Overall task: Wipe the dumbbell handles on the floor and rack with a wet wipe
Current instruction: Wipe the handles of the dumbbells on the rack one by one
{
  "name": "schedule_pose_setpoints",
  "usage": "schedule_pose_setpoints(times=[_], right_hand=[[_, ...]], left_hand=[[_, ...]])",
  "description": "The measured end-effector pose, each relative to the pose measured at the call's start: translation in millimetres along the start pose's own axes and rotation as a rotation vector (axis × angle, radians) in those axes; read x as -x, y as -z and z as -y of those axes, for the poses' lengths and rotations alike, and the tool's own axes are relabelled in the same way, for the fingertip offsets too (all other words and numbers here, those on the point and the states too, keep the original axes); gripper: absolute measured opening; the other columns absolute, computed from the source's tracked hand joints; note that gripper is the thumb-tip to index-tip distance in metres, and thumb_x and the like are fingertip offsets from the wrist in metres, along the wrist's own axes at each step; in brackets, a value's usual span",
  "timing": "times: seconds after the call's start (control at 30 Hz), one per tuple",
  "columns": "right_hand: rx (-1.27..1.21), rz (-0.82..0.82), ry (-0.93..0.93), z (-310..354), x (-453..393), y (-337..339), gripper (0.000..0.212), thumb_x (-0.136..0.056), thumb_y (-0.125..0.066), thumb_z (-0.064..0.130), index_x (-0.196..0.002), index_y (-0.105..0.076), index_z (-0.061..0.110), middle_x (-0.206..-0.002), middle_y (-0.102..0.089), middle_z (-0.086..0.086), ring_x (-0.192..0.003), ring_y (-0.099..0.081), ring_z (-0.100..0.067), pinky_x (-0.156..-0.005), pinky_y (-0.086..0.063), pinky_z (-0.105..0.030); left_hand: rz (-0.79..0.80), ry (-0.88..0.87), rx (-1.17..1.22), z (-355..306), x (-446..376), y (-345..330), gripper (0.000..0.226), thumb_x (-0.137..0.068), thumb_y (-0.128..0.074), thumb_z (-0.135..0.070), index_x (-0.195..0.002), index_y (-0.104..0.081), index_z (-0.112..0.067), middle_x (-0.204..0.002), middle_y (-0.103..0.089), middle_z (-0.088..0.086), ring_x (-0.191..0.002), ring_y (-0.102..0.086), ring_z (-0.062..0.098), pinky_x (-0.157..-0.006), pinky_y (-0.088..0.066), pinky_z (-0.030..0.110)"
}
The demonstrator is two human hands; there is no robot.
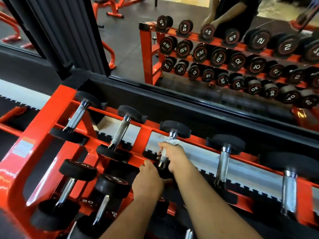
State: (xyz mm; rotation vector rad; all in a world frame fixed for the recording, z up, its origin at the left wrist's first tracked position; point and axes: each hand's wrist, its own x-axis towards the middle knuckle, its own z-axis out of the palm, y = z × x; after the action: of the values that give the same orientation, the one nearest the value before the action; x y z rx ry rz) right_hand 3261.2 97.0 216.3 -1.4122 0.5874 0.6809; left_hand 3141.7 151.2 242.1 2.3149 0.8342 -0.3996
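1. A red dumbbell rack (43, 116) stands against a wall mirror (189, 49), seen from above.
2. The third dumbbell (176, 129) on the top tier lies across the rails.
3. The right hand (174, 156) grasps its metal handle through a white wet wipe (173, 140).
4. The left hand (149, 178) rests on the dumbbell's near black head; whether its fingers curl round it cannot be told.

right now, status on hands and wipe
Right hand grips wet wipe round dumbbell handle. Left hand steadies its near head. Nothing in the way.
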Motion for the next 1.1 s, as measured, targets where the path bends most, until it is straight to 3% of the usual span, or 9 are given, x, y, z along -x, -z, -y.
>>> schedule_pose_setpoints(times=[0.13,0.23,0.37,0.5,0.63,0.77,0.83,0.97,1.1], right_hand=[[-0.144,0.255,-0.070,4,2,14,0.019,-0.089,-0.074,0.019,-0.074,-0.065,0.012,-0.062,-0.060,-0.005,-0.053,-0.060,-0.018,-0.081,-0.053,-0.043],[-0.026,0.142,0.014,-8,4,13,0.015,-0.087,-0.076,0.018,-0.079,-0.069,0.007,-0.065,-0.067,-0.007,-0.059,-0.065,-0.021,-0.069,-0.056,-0.037],[0.326,-0.123,0.206,-17,4,3,0.024,-0.077,-0.078,0.018,-0.096,-0.069,0.007,-0.075,-0.073,-0.006,-0.068,-0.070,-0.021,-0.064,-0.056,-0.031],[0.328,0.081,0.079,-10,20,16,0.030,-0.082,-0.080,0.023,-0.106,-0.070,0.007,-0.089,-0.077,-0.010,-0.079,-0.073,-0.021,-0.068,-0.058,-0.030],[0.623,0.033,0.219,-21,38,23,0.025,-0.095,-0.066,0.033,-0.111,-0.063,0.014,-0.099,-0.071,-0.006,-0.090,-0.066,-0.022,-0.081,-0.055,-0.037],[1.012,0.025,0.280,-20,63,28,0.032,-0.100,-0.051,0.046,-0.116,-0.064,0.021,-0.104,-0.069,-0.004,-0.088,-0.063,-0.022,-0.073,-0.047,-0.033],[1.070,0.050,0.276,-16,71,39,0.028,-0.100,-0.052,0.047,-0.111,-0.066,0.026,-0.102,-0.069,-0.002,-0.088,-0.062,-0.022,-0.073,-0.046,-0.034],[0.786,0.079,0.272,-15,83,69,0.028,-0.092,-0.065,0.044,-0.094,-0.072,0.016,-0.091,-0.074,0.000,-0.089,-0.068,-0.022,-0.083,-0.055,-0.037],[0.629,0.030,0.417,-19,104,95,0.017,-0.097,-0.064,0.035,-0.089,-0.073,0.023,-0.087,-0.074,0.010,-0.086,-0.069,-0.011,-0.082,-0.053,-0.025]], left_hand=[[0.021,0.002,-0.003,-1,2,1,0.090,-0.066,-0.082,-0.067,-0.125,-0.037,-0.017,-0.131,-0.053,0.006,-0.115,-0.064,0.030,-0.081,-0.050,0.038],[0.021,-0.002,-0.002,-1,1,0,0.091,-0.069,-0.083,-0.063,-0.130,-0.036,-0.014,-0.133,-0.053,0.007,-0.116,-0.064,0.031,-0.082,-0.047,0.037],[-0.031,-0.008,-0.046,1,-1,-2,0.063,-0.086,-0.078,-0.043,-0.125,-0.037,-0.015,-0.133,-0.055,0.008,-0.112,-0.066,0.031,-0.084,-0.052,0.039],[0.035,0.015,-0.028,1,-3,-1,0.087,-0.075,-0.084,-0.056,-0.133,-0.036,-0.012,-0.132,-0.054,0.008,-0.117,-0.064,0.033,-0.080,-0.045,0.037],[-0.046,-0.032,-0.112,3,-4,-3,0.029,-0.100,-0.050,-0.015,-0.126,-0.040,-0.009,-0.134,-0.055,0.014,-0.116,-0.064,0.036,-0.086,-0.048,0.043],[-0.076,-0.059,-0.113,5,-9,-6,0.021,-0.104,-0.040,-0.011,-0.125,-0.041,-0.008,-0.131,-0.057,0.016,-0.115,-0.065,0.038,-0.087,-0.049,0.045],[-0.063,-0.038,-0.086,5,-10,-7,0.029,-0.101,-0.051,-0.019,-0.125,-0.039,-0.009,-0.131,-0.057,0.015,-0.116,-0.065,0.039,-0.089,-0.050,0.046],[0.028,0.002,-0.076,3,-2,-2,0.094,-0.077,-0.081,-0.056,-0.142,-0.033,-0.007,-0.137,-0.054,0.012,-0.121,-0.062,0.035,-0.091,-0.050,0.043],[0.027,-0.004,-0.054,-1,8,5,0.114,-0.064,-0.081,-0.074,-0.143,-0.034,-0.008,-0.135,-0.056,0.011,-0.122,-0.062,0.034,-0.091,-0.051,0.044]])
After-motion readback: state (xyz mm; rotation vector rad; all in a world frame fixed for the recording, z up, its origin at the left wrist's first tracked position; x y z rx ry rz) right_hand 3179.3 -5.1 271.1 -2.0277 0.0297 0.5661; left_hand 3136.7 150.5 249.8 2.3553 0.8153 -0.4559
